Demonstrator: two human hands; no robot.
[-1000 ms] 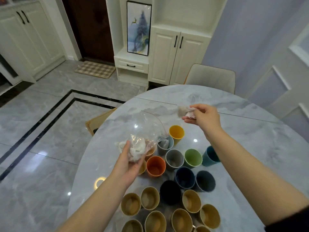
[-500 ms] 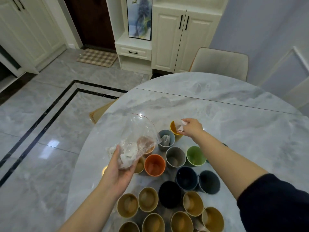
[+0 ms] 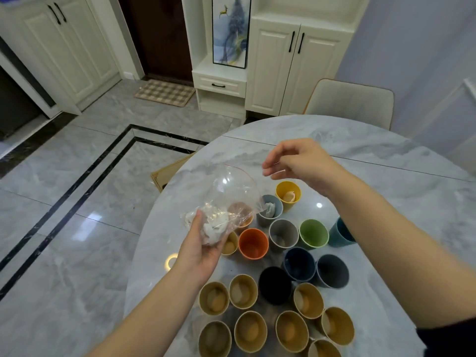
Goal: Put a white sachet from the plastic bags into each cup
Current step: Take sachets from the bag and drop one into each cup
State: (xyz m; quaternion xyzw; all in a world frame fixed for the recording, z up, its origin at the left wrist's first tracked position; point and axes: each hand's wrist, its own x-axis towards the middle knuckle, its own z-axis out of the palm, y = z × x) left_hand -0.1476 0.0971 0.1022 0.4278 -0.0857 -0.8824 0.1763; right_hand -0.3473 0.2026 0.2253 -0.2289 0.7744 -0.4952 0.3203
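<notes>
Next sachet, next cup

Right hand [image 3: 300, 163] hovers empty, fingers loose, above the yellow cup [image 3: 288, 195], which already has its sachet [image 3: 290, 196]. Left hand [image 3: 203, 243] grips the plastic bag [image 3: 226, 202]; I'd pinch just 1 sachet, then drop it straight down.

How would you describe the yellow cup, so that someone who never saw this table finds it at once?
Start from the cluster of cups on the marble table. Go to the edge of the cluster farthest from the person, just below the right hand. The yellow cup stands there beside a grey-blue cup; it is the only bright yellow one, with a white sachet inside.
</notes>
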